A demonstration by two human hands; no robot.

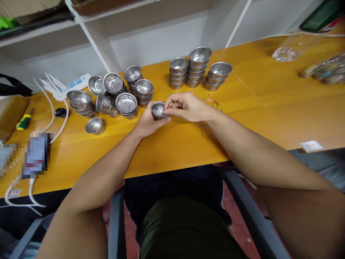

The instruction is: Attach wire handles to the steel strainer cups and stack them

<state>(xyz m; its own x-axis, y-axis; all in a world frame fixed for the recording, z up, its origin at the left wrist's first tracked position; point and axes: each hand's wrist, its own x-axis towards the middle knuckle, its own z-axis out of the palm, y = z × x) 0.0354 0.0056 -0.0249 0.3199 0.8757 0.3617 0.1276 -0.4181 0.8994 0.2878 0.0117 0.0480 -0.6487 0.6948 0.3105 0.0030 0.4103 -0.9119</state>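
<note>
My left hand (pixel 148 123) is closed around a small metal strainer basket (pixel 157 108) with a perforated wall, held mouth up just above the table. At the basket's right rim my right hand (pixel 187 106) is closed in a pinch. Whatever lies between those fingertips is too small and hidden to name. Thin curved wire pieces (pixel 214 103) lie loose on the table around and beyond my right wrist. To the left stand several stacks of similar strainer baskets (pixel 126 103), one of them tipped sideways. A single strainer basket (pixel 95 126) sits apart, nearer the front.
Further stacks of baskets (pixel 198 66) stand at the back by the white shelf (pixel 159 39). On the left are white cables (pixel 64 124), a blurred phone-like device (pixel 36 153), a black round cap (pixel 60 112) and a yellow-green screwdriver (pixel 24 121). A clear plastic bottle (pixel 288 52) lies back right.
</note>
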